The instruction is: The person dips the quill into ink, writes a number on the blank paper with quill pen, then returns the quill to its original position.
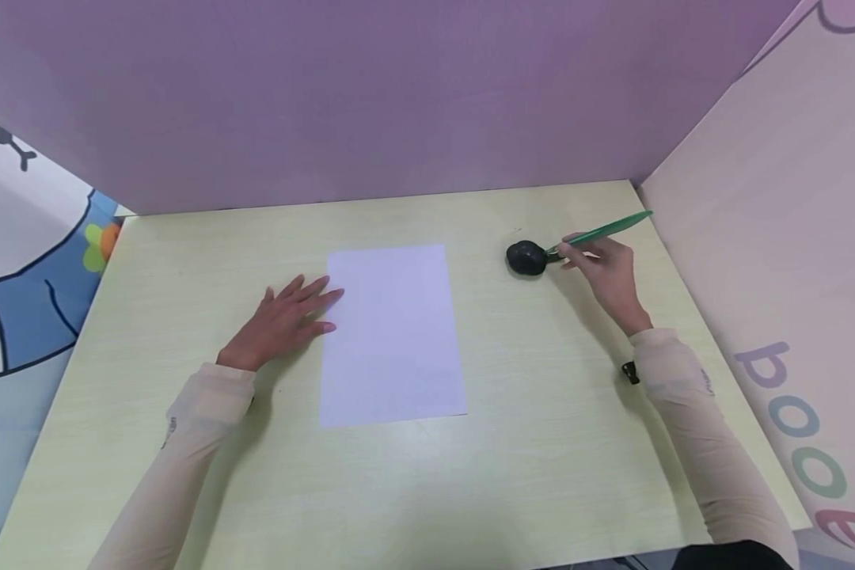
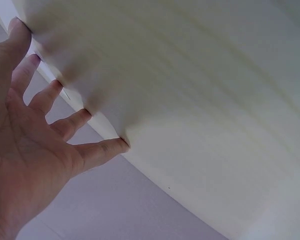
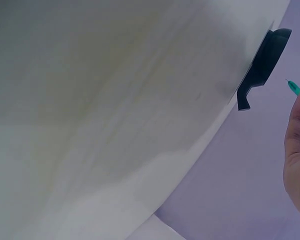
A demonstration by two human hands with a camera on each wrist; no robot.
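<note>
A blank white sheet of paper [image 1: 392,340] lies flat near the middle of the table. My left hand [image 1: 281,324] is spread at its left side, with the fingertips over the paper's edge. In the left wrist view, the same hand [image 2: 32,140] has its fingertips down on the surface. On the right, my right hand [image 1: 609,277] pinches a slim green pen [image 1: 613,228] in its fingers. A black rounded pen stand [image 1: 526,258] with a short angled neck sits just left of that hand. In the right wrist view, the pen's thin tip [image 3: 293,87] is apart from the stand [image 3: 265,62].
The pale wooden table [image 1: 399,491] meets a purple wall panel [image 1: 370,103] at the back. A light panel with printed letters [image 1: 791,396] borders the right side. Another panel with cartoon shapes [image 1: 36,301] stands on the left.
</note>
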